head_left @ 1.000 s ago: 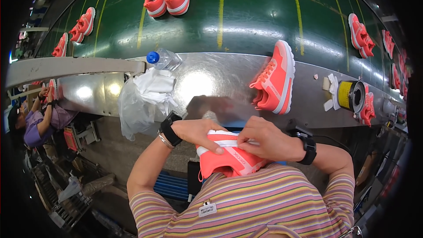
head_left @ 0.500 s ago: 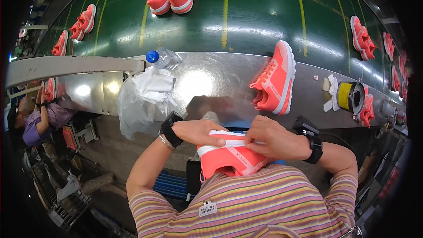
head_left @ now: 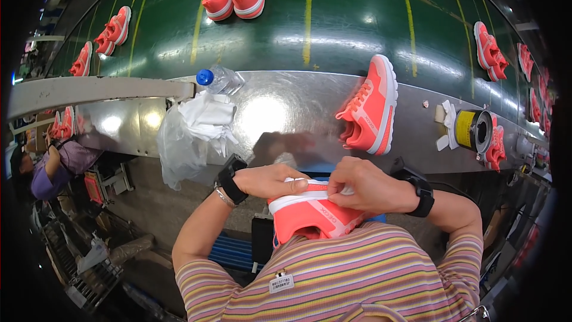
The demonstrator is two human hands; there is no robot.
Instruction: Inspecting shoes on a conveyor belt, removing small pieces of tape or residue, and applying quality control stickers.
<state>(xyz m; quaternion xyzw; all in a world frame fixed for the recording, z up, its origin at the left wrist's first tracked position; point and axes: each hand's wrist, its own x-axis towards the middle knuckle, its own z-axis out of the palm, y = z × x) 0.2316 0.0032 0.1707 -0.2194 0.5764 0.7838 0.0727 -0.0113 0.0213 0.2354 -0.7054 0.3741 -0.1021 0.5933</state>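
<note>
A coral sneaker (head_left: 310, 216) with a white and coral sole is held sideways against my striped shirt, sole edge facing away from me. My left hand (head_left: 269, 181) grips it by the sole at the left, thumb lying along the sole edge. The fingers of my right hand (head_left: 363, 185) are pinched together against the sole's side wall. A small white bit shows under these fingertips; I cannot tell whether it is a held piece or part of the sole. Another coral sneaker (head_left: 374, 107) stands on the metal ledge beyond my right hand.
On the metal ledge (head_left: 298, 107) are a blue-capped bottle (head_left: 225, 79), white cloths (head_left: 205, 116) on a plastic bag (head_left: 173, 149), and a yellow-black can (head_left: 471, 129). Beyond runs a green conveyor belt (head_left: 339, 42) with pairs of sneakers. A co-worker (head_left: 50, 173) sits at left.
My right fingers have shifted slightly along the sole edge, and the held sneaker has moved a little. The belt with its shoes has crept to the right. The co-worker's arm has moved.
</note>
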